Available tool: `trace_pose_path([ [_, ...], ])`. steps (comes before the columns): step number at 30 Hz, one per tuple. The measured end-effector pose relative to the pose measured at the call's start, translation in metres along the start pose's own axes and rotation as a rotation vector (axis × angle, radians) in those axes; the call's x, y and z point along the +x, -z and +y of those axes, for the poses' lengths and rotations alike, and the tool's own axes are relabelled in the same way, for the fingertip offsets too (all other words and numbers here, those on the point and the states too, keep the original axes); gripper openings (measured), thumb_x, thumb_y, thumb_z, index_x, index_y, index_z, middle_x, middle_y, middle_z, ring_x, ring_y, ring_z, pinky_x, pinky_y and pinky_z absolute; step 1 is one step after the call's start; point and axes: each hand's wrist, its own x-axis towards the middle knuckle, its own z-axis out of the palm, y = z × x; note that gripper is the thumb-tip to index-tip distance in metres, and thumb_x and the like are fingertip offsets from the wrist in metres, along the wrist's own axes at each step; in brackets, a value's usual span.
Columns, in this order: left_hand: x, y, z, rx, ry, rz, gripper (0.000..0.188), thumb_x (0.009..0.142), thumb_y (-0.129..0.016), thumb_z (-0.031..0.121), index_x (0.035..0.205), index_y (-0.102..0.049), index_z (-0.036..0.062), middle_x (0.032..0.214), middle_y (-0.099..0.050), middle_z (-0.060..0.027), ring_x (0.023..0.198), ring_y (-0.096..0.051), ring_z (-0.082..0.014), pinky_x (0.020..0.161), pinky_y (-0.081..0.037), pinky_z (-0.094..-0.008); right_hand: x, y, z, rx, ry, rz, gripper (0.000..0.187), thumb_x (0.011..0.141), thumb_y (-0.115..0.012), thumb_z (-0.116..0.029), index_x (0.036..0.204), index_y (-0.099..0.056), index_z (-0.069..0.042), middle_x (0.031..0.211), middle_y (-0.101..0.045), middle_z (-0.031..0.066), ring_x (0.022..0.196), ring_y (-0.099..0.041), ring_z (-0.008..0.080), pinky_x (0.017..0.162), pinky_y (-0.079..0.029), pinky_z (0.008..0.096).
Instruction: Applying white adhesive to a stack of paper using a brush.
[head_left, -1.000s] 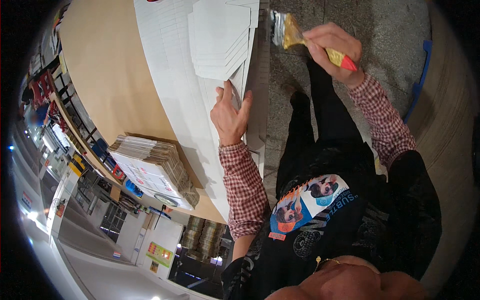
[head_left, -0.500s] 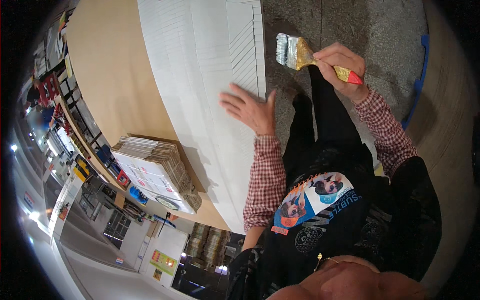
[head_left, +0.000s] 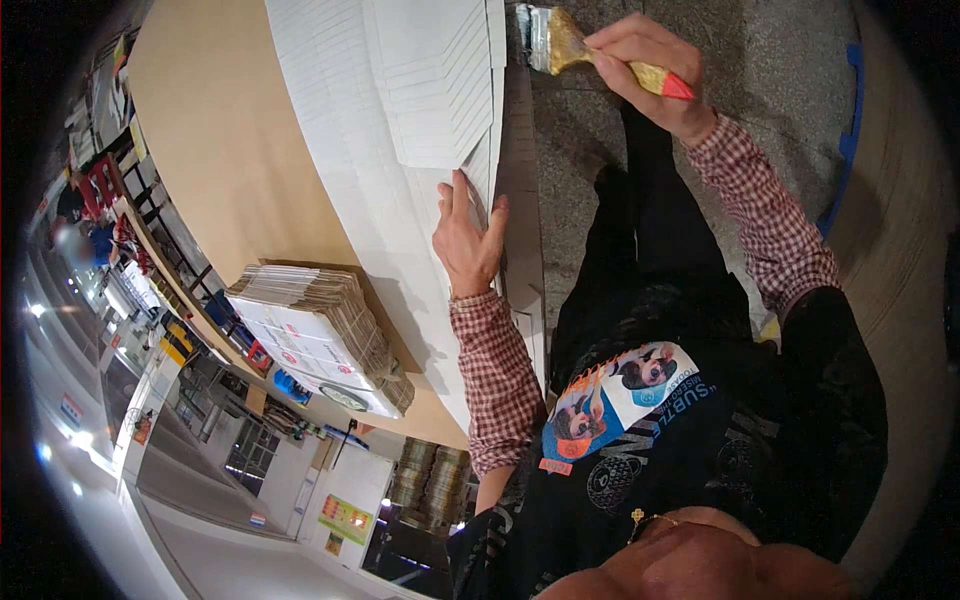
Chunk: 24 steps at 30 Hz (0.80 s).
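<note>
My right hand [head_left: 660, 70] is wrapped round a flat paintbrush [head_left: 566, 42] with a yellowish, stained handle and a red end. Pale wet-looking stuff coats its bristles, which point left beside the table's edge. White sheets [head_left: 425, 95], overlapped in staggered steps, cover the near side of the table. On them rests my left hand [head_left: 470, 240], thumb apart from the fingers, its fingertips at the lower edge of a group of sheets. Whether a sheet lies between those fingers cannot be made out; the hand looks open.
A tied stack of flat cardboard [head_left: 320, 335] stands on the tan tabletop [head_left: 215, 130] at left. Below the table's right edge are a grey speckled floor [head_left: 790, 90] and my legs. A blue strip [head_left: 848, 140] runs along the far right. Shelves and a person appear at far left.
My left hand has come down from above the sheets and moved left onto them. The brush in my right hand has moved up and left, closer to the sheets' edge.
</note>
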Motion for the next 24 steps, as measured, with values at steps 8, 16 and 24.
trace_pose_path([
  [8, 0.002, 0.006, 0.004, -0.039, 0.011, -0.027, 0.065, 0.081, -0.063, 0.035, 0.13, -0.047, -0.0058, 0.125, -0.048, -0.0336, 0.124, -0.044, -0.0383, 0.097, -0.04, -0.0365, -0.033, -0.014, -0.022, 0.083, -0.053, -0.067, 0.005, 0.082, -0.067, -0.005, 0.081, -0.064, -0.001, 0.085, -0.065, 0.0078, 0.073, -0.064, 0.0148, 0.063, -0.053, 0.024],
  [16, 0.002, -0.002, -0.001, 0.042, -0.071, 0.013, 0.069, 0.08, -0.064, 0.038, 0.13, -0.045, -0.0051, 0.122, -0.048, -0.0375, 0.109, -0.052, -0.0511, 0.087, -0.047, -0.0435, -0.047, -0.028, -0.024, 0.098, -0.072, -0.063, 0.005, 0.081, -0.067, -0.005, 0.081, -0.064, -0.001, 0.082, -0.064, 0.0087, 0.071, -0.063, 0.0165, 0.061, -0.052, 0.0255],
  [24, -0.005, -0.034, 0.008, 0.316, 0.052, 0.114, 0.087, 0.074, -0.069, 0.044, 0.139, -0.033, -0.0003, 0.132, -0.04, -0.0338, 0.121, -0.042, -0.0481, 0.093, -0.044, -0.0457, -0.072, -0.017, -0.063, 0.157, -0.196, -0.051, 0.007, 0.082, -0.065, -0.006, 0.077, -0.065, -0.001, 0.083, -0.064, 0.0078, 0.069, -0.062, 0.0149, 0.058, -0.05, 0.0255],
])
